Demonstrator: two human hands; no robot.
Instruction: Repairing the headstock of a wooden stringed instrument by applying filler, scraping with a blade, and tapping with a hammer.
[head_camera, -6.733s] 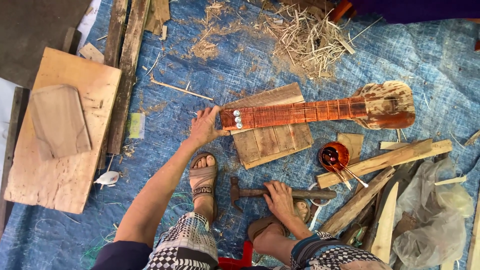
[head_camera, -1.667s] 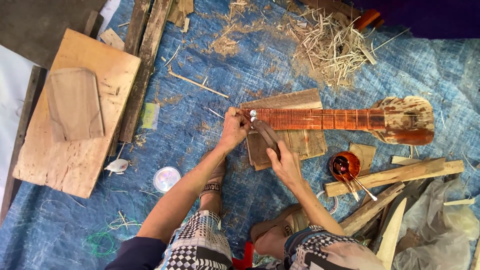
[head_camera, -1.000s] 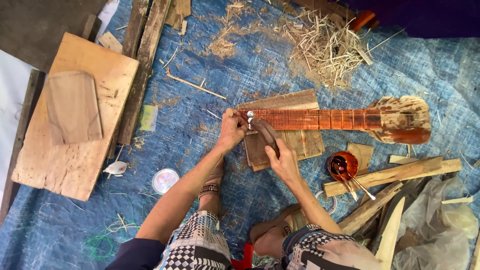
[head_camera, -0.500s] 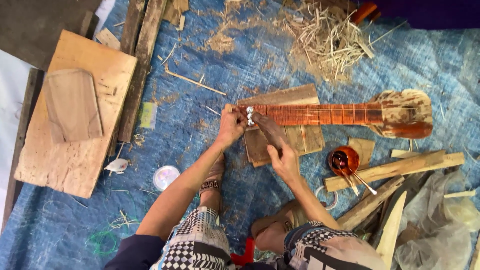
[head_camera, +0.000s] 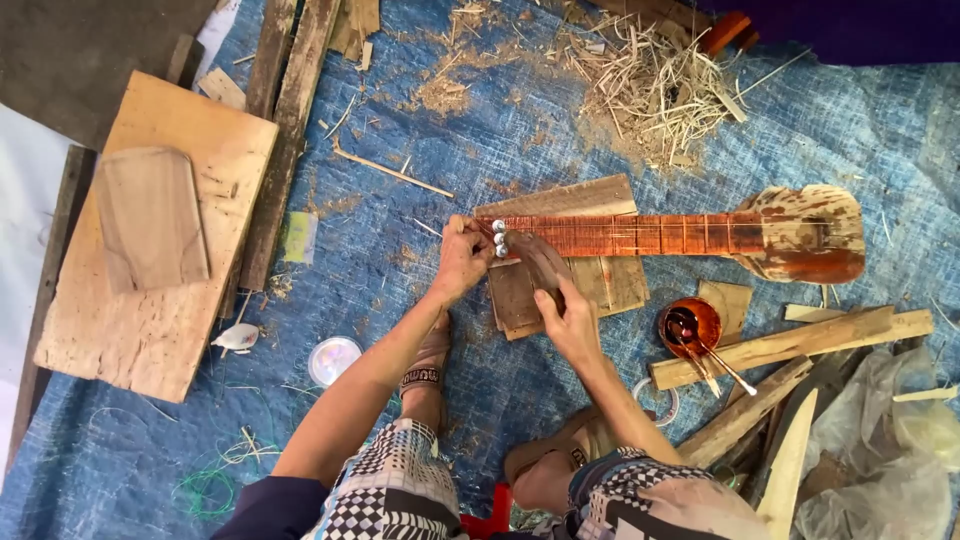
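Blue woven tarpaulin (head_camera: 420, 160): ground cover, coarse weave, dusted with sawdust.

Plywood board (head_camera: 150, 260): pale, flat, roughly rectangular, at far left; 1 smaller worn wooden slab (head_camera: 150, 215) rests on it.

Stringed instrument (head_camera: 680, 235): unfinished, reddish-brown wood, long axis running left to right across the tarpaulin. Rounded rough-cut body at the right end; narrow fretted neck points left, ending in small silvery tuning pegs (head_camera: 499, 238). Neck lies over stacked wooden planks (head_camera: 600, 285), flat and weathered.

Left hand (head_camera: 460, 262): fingers closed on the head end of the neck, beside the pegs.

Right hand (head_camera: 570, 320): curled around a dark, curved tool (head_camera: 540, 262) whose upper end sits just under the pegs; tool's kind cannot be told.

Pile of shavings (head_camera: 650, 85): straw-coloured splinters, upper middle.

Timber offcuts (head_camera: 790, 340): several long pale pieces, lower right.

Small bowl (head_camera: 688, 325): round, orange-brown, glossy, holding thin sticks.
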